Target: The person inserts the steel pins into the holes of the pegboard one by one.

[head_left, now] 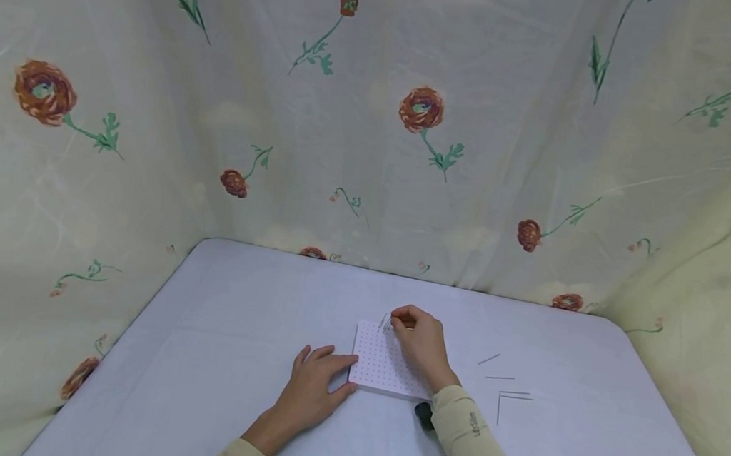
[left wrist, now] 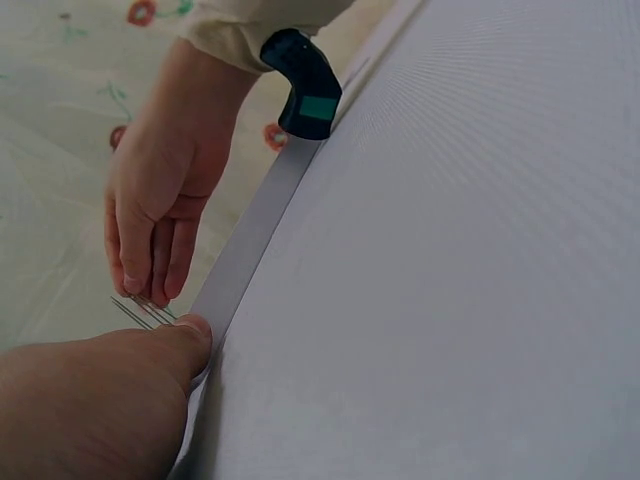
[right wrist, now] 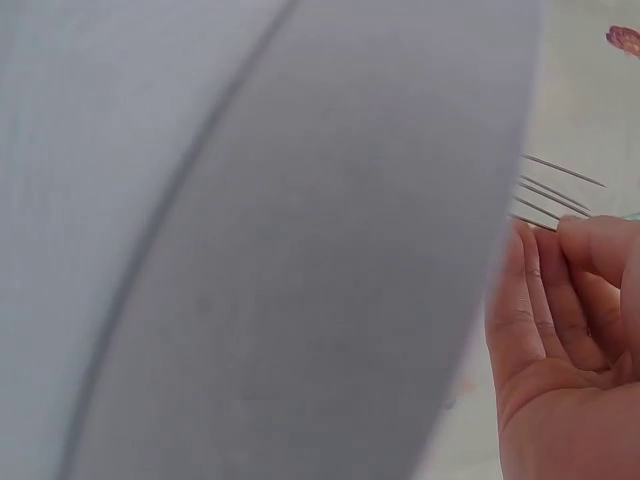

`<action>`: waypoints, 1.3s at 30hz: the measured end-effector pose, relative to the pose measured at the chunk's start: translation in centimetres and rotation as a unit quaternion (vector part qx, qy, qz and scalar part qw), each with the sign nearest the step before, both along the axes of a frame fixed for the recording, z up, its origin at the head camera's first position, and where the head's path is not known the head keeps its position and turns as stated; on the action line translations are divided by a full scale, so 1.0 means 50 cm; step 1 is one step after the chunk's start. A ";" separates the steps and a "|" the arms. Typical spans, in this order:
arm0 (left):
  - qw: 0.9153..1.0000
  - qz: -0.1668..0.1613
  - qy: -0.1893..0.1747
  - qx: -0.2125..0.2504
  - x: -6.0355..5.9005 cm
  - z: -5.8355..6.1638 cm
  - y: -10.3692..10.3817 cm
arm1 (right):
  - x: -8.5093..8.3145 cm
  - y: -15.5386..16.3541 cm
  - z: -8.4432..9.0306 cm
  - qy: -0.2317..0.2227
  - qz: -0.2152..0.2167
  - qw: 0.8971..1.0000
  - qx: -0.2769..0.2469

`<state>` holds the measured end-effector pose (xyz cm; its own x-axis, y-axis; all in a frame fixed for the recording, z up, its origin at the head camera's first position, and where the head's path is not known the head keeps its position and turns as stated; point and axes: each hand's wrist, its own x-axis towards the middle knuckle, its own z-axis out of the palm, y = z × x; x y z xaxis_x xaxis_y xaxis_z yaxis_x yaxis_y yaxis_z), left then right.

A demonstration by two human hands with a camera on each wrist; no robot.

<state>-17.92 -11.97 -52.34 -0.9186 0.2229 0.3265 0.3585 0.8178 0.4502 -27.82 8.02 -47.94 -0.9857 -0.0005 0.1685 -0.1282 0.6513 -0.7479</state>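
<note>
Floral curtain (head_left: 374,114) – hangs behind and to both sides of the counter, cream w/ red flowers.

Counter (head_left: 203,330) – pale, bare surface; landmark for all below is the pegboard.

Pegboard (head_left: 380,365) – white, dotted w/ small holes, lies flat on counter near its middle, just ahead of the person.

Left hand (head_left: 314,388) – flat on counter at pegboard's left edge, fingers straight, fingertips touching the board's side; holds nothing.

Right hand (head_left: 417,339) – over pegboard's far right part, fingers curled, pinching a thin metal pin at the far left corner of the board.

Pins in board (head_left: 387,322) – several thin pins standing at pegboard's far left corner, slightly tilted; seen also in right wrist view (right wrist: 555,195) just beside the fingertips.

Loose pins (head_left: 507,389) – a few lying flat on counter, right of pegboard, well apart from it.
</note>
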 end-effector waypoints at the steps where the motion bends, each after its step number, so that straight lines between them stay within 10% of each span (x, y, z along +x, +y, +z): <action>1: 1.000 0.000 -0.001 0.000 0.000 0.001 0.001 | 0.001 0.001 0.001 -0.003 0.001 1.000 0.002; 26: 1.000 0.007 0.000 0.005 0.002 -0.001 0.003 | 0.047 0.142 0.057 0.061 0.029 0.998 0.006; 39: 1.000 0.007 0.001 0.005 0.003 0.000 0.003 | 0.079 0.284 0.077 0.066 -0.029 0.997 0.034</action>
<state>-17.78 -11.84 -52.35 -0.9206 0.2067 0.3312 0.3484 0.8178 0.4581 -23.86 22.21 -44.09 -0.9539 0.0399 0.2975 -0.1829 0.7084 -0.6817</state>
